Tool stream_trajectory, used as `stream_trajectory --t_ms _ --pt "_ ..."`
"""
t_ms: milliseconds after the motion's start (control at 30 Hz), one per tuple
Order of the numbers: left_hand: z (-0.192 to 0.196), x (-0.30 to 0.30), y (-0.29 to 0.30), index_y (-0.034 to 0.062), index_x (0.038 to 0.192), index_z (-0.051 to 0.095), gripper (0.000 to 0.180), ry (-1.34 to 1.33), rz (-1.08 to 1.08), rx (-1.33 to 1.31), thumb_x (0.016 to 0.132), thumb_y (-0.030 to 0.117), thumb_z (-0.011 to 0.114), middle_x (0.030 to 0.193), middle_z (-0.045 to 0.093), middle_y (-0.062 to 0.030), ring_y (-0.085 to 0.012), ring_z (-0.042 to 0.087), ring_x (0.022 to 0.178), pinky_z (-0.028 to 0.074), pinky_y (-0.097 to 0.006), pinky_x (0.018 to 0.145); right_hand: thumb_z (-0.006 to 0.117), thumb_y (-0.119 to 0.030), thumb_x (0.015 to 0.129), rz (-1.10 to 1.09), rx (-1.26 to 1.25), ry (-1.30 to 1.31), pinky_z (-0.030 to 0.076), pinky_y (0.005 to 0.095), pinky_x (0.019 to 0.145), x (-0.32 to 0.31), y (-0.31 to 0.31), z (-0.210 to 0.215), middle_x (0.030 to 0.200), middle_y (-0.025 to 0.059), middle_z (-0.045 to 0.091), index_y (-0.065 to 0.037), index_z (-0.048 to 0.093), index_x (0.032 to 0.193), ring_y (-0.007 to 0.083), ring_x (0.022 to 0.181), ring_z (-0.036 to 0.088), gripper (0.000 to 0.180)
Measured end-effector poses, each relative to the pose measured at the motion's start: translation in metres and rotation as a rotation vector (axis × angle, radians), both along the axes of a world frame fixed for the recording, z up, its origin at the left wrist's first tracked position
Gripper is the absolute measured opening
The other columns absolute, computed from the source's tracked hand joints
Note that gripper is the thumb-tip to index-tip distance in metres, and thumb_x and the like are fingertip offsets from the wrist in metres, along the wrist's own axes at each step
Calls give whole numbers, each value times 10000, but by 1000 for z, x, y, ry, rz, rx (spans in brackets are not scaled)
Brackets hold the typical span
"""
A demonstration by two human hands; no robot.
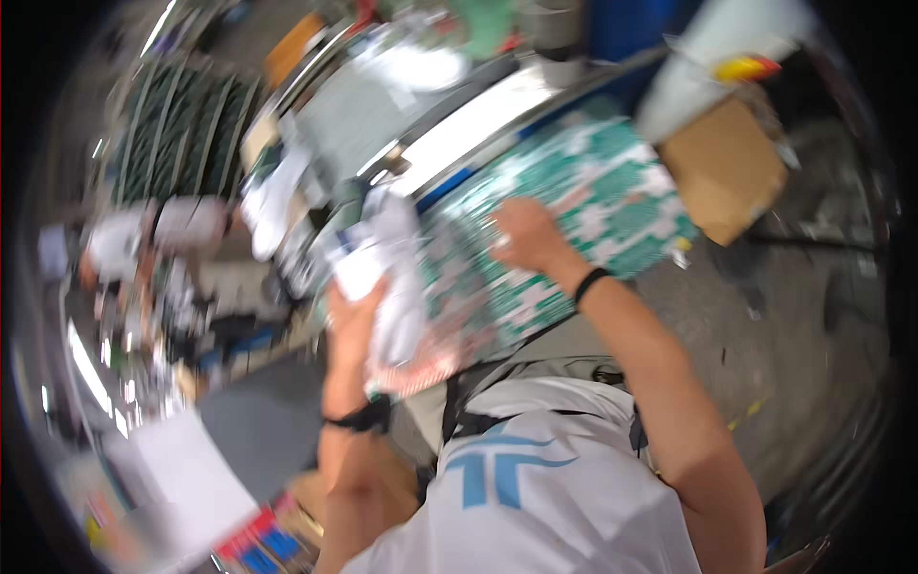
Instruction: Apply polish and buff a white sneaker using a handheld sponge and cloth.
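Observation:
Motion blurs the whole view. My left hand (pixel 354 311) is closed on a small white flat piece (pixel 360 272), whose kind is too smeared to name. Beside it hangs or lies a loose white cloth-like or plastic bundle (pixel 402 320); I cannot tell whether the hand also grips it. My right hand (pixel 529 235) has its fingers curled over a green, white and pink patterned surface (pixel 612 172) in front of me. What the right fingers hold, if anything, is hidden.
A grey and white machine-like bench (pixel 368 124) stands beyond the patterned surface. On the right is a brown cardboard piece (pixel 727 167) below a pale cylinder with a red and yellow object (pixel 746 68). A dark grey panel (pixel 263 421) lies at lower left; another person (pixel 158 234) is farther left.

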State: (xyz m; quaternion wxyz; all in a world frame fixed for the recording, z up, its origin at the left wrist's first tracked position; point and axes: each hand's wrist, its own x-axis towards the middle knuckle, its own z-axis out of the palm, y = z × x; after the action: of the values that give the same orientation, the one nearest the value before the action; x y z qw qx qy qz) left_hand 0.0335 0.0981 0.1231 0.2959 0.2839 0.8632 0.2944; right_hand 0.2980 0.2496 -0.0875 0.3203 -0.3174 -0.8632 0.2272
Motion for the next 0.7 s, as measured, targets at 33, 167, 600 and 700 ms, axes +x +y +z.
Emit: stream_trajectory --t_ms 33,167,600,700 --pt "-43 -2 -24 6 1414 658 739 -54 -14 159 841 331 992 1257 778 -145 -254 745 1148 577 -401 1017 838 -310 816 -4 43 -13 548 522 967 -4 2 8 1115 150 693 -75 777 1180 375 1078 677 438" --pt "-107 52 -66 -30 1466 549 832 70 78 303 820 246 995 1279 763 -188 -283 753 1142 586 -409 1016 831 -316 847 56 58 -155 530 503 1013 -24 8 17 1183 149 694 -62 702 1389 369 1134 663 612" --pt "-96 44 -119 44 1262 730 446 372 -109 597 881 136 943 1195 687 -101 -297 694 1147 613 -403 931 848 -252 894 74 -668 8 596 441 898 -5 -155 57 1165 164 718 43 447 1674 325 1026 728 925" --pt "-90 38 -111 95 983 806 228 508 -270 418 818 146 953 1063 660 -106 -356 682 1041 554 -444 793 851 -236 890 134 -649 -42 592 424 917 -14 -170 67 1173 166 718 34 462 1670 311 1042 731 912"
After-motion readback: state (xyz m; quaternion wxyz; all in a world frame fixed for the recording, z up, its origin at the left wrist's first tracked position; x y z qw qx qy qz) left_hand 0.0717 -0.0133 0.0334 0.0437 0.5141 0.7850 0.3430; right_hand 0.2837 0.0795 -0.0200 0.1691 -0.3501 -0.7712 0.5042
